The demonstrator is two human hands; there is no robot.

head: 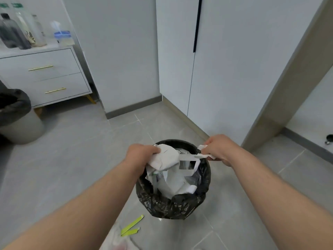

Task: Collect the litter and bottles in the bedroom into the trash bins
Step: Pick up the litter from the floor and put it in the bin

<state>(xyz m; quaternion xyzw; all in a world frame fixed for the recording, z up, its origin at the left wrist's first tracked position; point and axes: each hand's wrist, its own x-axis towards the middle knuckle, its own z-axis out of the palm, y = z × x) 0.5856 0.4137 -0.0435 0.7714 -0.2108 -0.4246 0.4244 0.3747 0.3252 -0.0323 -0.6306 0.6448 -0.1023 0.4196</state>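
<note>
A trash bin (162, 208) lined with a black bag stands on the floor in front of me, with white paper and clear plastic litter (171, 184) inside. My left hand (140, 154) grips a crumpled white wad of paper (165, 159) above the bin's left rim. My right hand (218, 148) pinches a small white scrap of tissue (203, 153) over the right rim. A thin white strip stretches between the wad and the scrap. Yellow-green paper strips (132, 226) lie on the floor near the bin.
A second bin (19, 127) with a black liner stands at the left. Behind it is a white drawer unit (45, 78) carrying bottles (12, 33) and a blue-lidded container (62, 36). White wardrobe doors (216, 60) stand ahead, a door frame at right.
</note>
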